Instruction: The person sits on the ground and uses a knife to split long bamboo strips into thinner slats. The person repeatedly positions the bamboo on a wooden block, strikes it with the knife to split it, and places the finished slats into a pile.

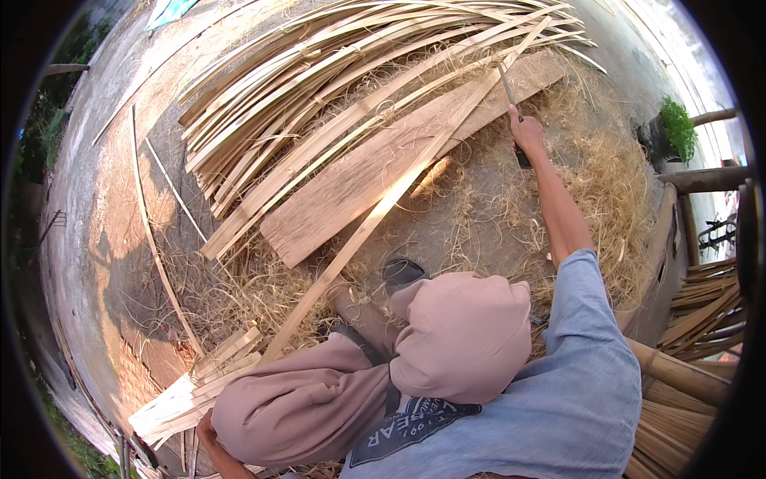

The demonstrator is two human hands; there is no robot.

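Observation:
Out in front at the right, my right hand [527,136] is closed around the dark handle of a long, narrow-bladed knife [507,85]. Its blade tip lies at the far part of a long pale wooden or bamboo strip [371,225]; I cannot tell whether they touch. That strip slants from beside my left knee across a wide flat plank [335,207]. At the lower left, my left hand [207,431] shows only in part beside my leg, close to a bundle of pale strips [187,397]. My knee covers its fingers, so whatever it holds is hidden.
Many long strips [271,96] lie piled beyond the plank. Curly shavings [602,199] cover the ground at the right and around my feet. Thin sticks [148,215] lie at the left. Bamboo poles [678,371] and more strips [710,315] are at the right edge.

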